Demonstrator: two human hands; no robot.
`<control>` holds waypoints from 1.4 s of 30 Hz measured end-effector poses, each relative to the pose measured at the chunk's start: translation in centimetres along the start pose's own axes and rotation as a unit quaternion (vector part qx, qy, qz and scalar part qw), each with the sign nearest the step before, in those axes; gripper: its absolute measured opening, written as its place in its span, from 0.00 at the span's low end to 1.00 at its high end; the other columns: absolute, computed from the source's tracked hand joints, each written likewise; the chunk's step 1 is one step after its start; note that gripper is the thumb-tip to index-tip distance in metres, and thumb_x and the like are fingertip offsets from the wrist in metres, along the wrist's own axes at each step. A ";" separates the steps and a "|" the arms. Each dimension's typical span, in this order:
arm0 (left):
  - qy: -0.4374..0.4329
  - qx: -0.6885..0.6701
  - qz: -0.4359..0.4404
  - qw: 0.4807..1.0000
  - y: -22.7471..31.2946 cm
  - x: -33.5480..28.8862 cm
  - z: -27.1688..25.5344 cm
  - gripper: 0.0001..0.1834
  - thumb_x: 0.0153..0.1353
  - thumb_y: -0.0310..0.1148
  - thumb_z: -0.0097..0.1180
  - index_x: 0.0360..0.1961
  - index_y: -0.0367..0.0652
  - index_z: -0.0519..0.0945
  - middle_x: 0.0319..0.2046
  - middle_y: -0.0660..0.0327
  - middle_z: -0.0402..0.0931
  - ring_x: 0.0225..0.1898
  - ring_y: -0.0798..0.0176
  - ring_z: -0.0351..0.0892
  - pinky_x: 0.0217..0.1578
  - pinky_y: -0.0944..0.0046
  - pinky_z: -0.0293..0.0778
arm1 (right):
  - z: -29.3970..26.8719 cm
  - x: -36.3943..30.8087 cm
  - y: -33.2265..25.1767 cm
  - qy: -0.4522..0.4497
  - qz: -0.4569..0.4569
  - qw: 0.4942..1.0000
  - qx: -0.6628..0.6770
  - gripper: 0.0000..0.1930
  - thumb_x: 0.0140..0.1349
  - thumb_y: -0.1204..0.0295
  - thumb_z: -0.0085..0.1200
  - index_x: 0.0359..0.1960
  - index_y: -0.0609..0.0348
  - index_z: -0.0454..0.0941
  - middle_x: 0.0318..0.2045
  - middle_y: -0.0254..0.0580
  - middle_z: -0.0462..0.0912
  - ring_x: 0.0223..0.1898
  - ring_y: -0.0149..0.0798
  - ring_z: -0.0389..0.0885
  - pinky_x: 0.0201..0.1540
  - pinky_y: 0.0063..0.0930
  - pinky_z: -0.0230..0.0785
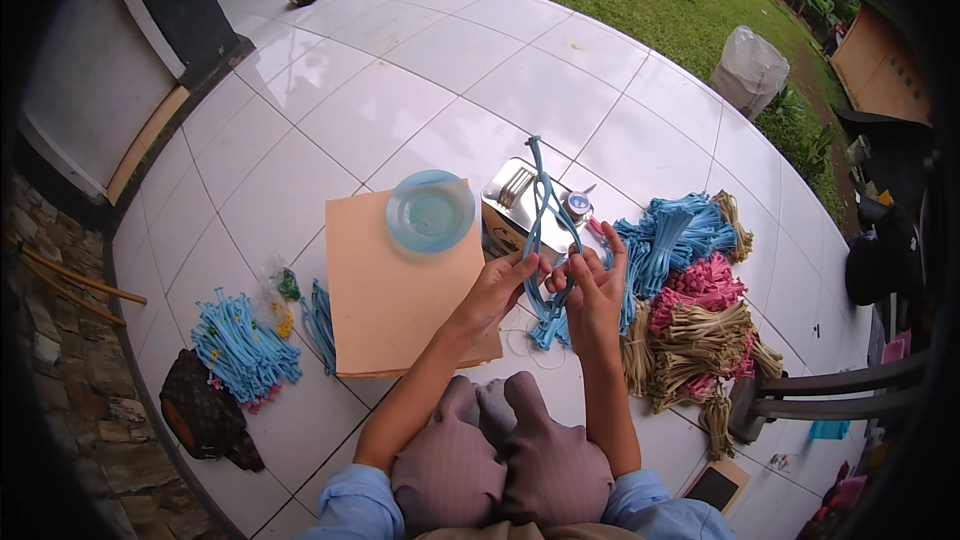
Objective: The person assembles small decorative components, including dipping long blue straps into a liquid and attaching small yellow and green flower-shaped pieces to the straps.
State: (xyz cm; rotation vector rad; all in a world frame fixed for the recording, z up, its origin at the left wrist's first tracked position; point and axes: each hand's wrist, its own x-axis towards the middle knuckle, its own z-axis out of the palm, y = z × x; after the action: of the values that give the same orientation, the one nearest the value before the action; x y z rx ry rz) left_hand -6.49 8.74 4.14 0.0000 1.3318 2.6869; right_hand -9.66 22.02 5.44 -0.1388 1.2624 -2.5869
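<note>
Light-blue cords, looped and crossed over each other, are stretched upright between my two hands. My left hand pinches one side of the loop near its lower part. On the other side, my right hand grips the cord between thumb and fingers, its index finger raised. More blue cord ends hang or lie just below the hands; which of the two I cannot tell. Behind the cords stands a rectangular metal tin with a fork-like item and a small round blue-labelled container on top.
A pale-blue bowl rests on a tan cardboard board left of centre. Bundled blue, pink and beige cords are heaped at right. Another blue bundle lies beside a dark patterned bag at far left.
</note>
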 end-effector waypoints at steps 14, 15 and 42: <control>0.166 -0.042 0.119 0.978 -0.1 0.6 0.8 0.10 0.68 0.38 0.41 0.39 0.42 0.67 0.18 0.71 0.58 0.23 0.77 0.62 0.23 0.76 0.62 | 2.6 -1.1 -0.7 -0.060 -0.028 0.997 -0.026 0.36 0.62 0.79 0.46 0.65 0.43 0.36 0.32 0.39 0.68 0.32 0.30 0.69 0.33 0.25 0.66; 0.169 -0.101 0.094 0.976 0.6 0.4 1.2 0.10 0.68 0.38 0.41 0.40 0.43 0.67 0.18 0.71 0.57 0.22 0.76 0.61 0.23 0.76 0.62 | 2.9 -1.3 -1.3 -0.041 -0.022 0.999 -0.009 0.36 0.63 0.79 0.45 0.65 0.42 0.36 0.32 0.38 0.68 0.32 0.29 0.68 0.30 0.25 0.66; 0.209 0.339 0.249 0.883 6.0 -0.6 3.4 0.15 0.66 0.36 0.46 0.49 0.42 0.75 0.43 0.62 0.71 0.36 0.72 0.73 0.43 0.67 0.72 | 2.8 -2.2 -3.7 -0.137 -0.192 0.832 -0.502 0.34 0.58 0.78 0.53 0.61 0.57 0.44 0.43 0.48 0.73 0.41 0.42 0.78 0.48 0.31 0.68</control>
State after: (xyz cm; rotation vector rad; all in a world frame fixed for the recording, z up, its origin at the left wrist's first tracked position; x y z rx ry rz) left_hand -6.42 7.75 10.95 -0.1986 2.6735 2.4781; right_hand -7.67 22.69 10.14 -0.9925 2.4974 -1.7308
